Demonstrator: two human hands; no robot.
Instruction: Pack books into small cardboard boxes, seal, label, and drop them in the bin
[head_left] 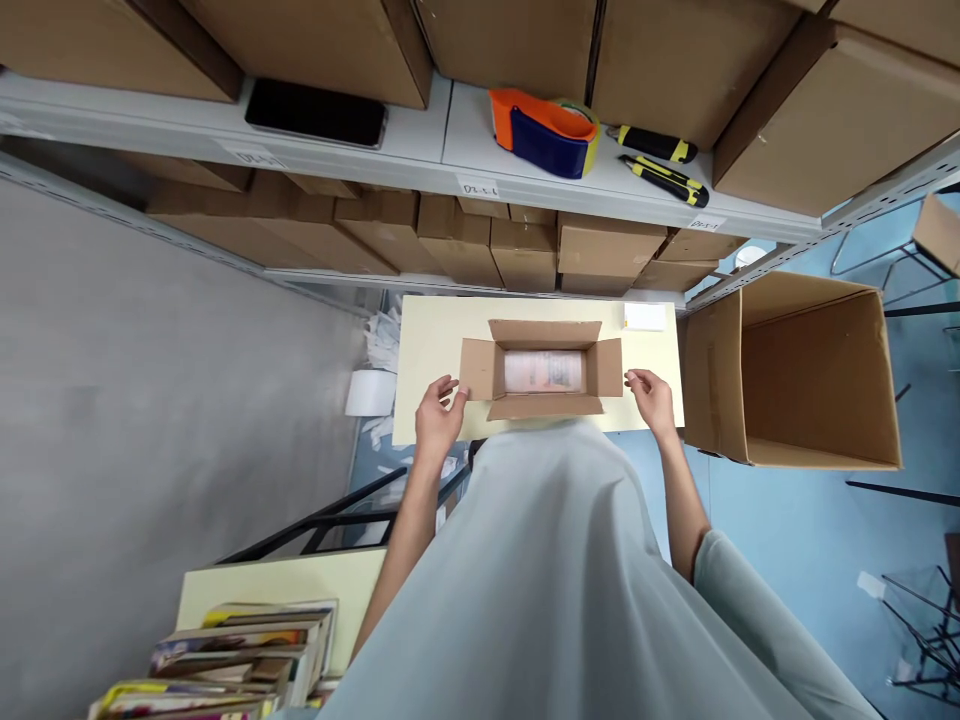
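Note:
An open cardboard box (546, 406) stands on the small cream table with its flaps folded outward. Inside it lies a pale, pinkish printed item (543, 371) that looks wrapped in clear plastic; its kind cannot be told. Beside the left flap is my left hand (441, 415), fingers apart and slightly bent, the thumb at the flap's edge. My right hand (651, 402) is just off the right flap, its fingers loosely bent and apart, with nothing seen in them.
Shelves ahead hold cardboard boxes (517, 45), a phone (316, 112), a tape dispenser (544, 140) and two utility knives (664, 180). A small white box (644, 317) lies at the table's back right. A big open carton (821, 370) stands right; books (225, 655) lie lower left.

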